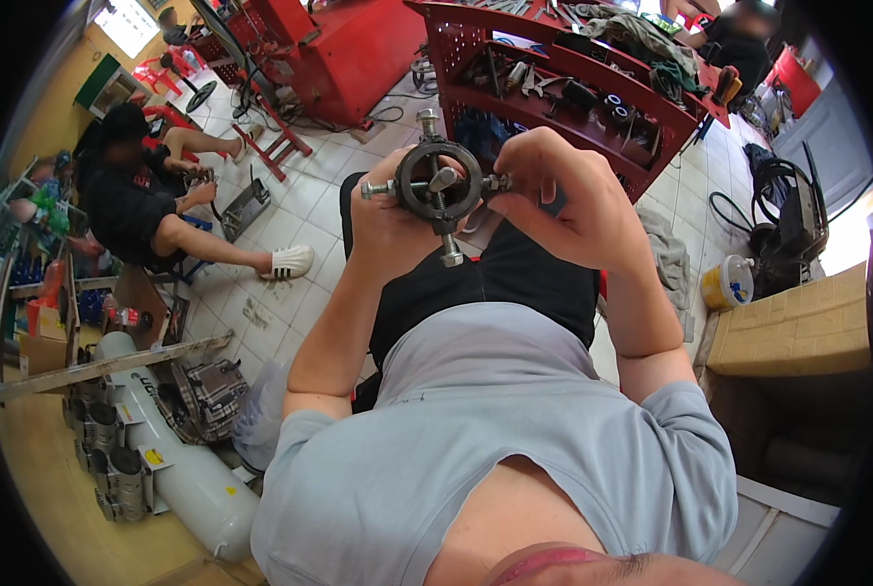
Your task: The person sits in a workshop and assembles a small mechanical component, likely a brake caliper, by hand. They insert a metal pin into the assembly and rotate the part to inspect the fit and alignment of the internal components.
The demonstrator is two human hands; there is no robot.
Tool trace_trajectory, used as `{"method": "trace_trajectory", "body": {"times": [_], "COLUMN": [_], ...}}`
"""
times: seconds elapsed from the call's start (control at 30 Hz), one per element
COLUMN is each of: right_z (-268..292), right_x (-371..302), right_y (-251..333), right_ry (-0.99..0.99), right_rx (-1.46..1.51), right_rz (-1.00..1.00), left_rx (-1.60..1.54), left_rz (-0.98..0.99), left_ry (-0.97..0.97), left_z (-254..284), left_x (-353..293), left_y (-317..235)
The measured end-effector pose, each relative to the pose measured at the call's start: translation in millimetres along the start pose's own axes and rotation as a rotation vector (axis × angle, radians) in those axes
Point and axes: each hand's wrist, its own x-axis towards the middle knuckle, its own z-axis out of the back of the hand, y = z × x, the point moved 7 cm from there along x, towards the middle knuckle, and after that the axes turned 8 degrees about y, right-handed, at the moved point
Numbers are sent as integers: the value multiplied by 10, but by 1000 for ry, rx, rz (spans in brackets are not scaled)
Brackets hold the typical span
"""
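In front of my lap is a dark round metal ring [408,168] with several hex-headed bolts screwed through its rim toward the middle. My left hand [383,230] supports it from behind and from the left, its fingers mostly hidden by the ring. One bolt [450,250] points down toward me, another bolt [427,122] points away, and a third bolt [378,188] sticks out left over my left hand. At the ring's right side, the thumb and forefinger of my right hand [583,200] close on the right-hand bolt [499,183].
A red tool cart [563,59] loaded with tools and parts stands ahead. To the left, a seated person [129,195] handles a metal part above a grey tray [246,210]. A yellow-white bucket [727,283] and a black machine with hoses [793,205] stand right. A white cylinder tank [178,459] lies lower left.
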Motion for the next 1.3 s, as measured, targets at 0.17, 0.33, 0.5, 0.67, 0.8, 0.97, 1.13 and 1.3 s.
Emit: {"method": "trace_trajectory", "body": {"times": [0.17, 0.33, 0.5, 0.67, 0.8, 0.97, 1.13, 1.3], "right_z": [20, 26, -5, 24, 4, 33, -10, 1], "right_x": [12, 19, 6, 36, 9, 29, 2, 10], "right_y": [-85, 26, -88, 33, -51, 2, -41, -76], "right_ry": [25, -34, 16, -25, 0, 31, -14, 10], "right_rx": [-85, 34, -58, 44, -32, 4, -19, -64], "right_rz": [28, -28, 0, -45, 4, 13, -31, 18], "left_rx": [-8, -111, -32, -39, -36, -193, -4, -52], "left_rz": [25, 71, 1, 26, 20, 123, -12, 28], "left_ry": [-5, -7, -9, -9, -9, -36, -6, -12], "left_z": [-6, -12, -6, 2, 4, -13, 2, -10], "left_x": [-20, -35, -10, -16, -14, -40, -6, -19], "left_y": [46, 115, 29, 58, 64, 143, 12, 53]}}
